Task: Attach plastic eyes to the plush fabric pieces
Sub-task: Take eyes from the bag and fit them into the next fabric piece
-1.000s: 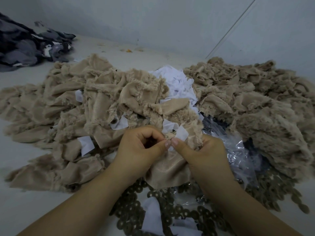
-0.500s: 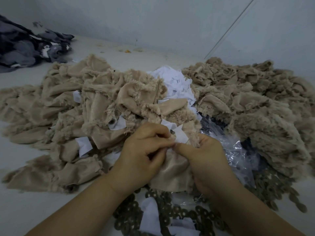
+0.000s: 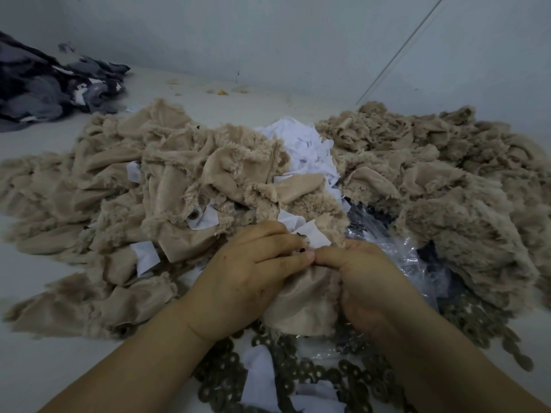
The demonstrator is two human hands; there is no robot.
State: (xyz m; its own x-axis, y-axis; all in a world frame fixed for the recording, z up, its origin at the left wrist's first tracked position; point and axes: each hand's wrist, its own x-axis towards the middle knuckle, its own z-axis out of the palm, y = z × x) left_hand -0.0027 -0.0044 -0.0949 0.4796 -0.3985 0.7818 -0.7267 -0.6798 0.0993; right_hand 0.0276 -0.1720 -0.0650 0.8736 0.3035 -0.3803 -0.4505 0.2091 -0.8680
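The plush piece [image 3: 301, 299] in work lay directly between the two hands, bunched up against both of them, its smooth backing turned toward the camera and hanging down toward the person, while its furry edge rose away behind the knuckles. The left hand [image 3: 247, 275] was curled shut over the top edge of that piece, fingers folded down, thumb pressing in from the left; the right hand [image 3: 366, 281] was likewise closed on the fabric, its thumb pointing left so that the two thumb tips touched at the seam of the grip. Just above that meeting point sat a white backing patch [image 3: 313, 235] with a small dark spot [image 3: 301, 249] at the fingertips — probably a plastic eye or its post, though it was too small to tell. So the fixing point lay at the thumbs themselves, neither hand nearer than the other, and the next push would likely be a squeeze straight through the cloth. Loose washers [image 3: 301, 371] lay scattered on the surface [image 3: 35, 347] below the wrists — close to hand. More plush [image 3: 447, 186] was heaped to both sides.
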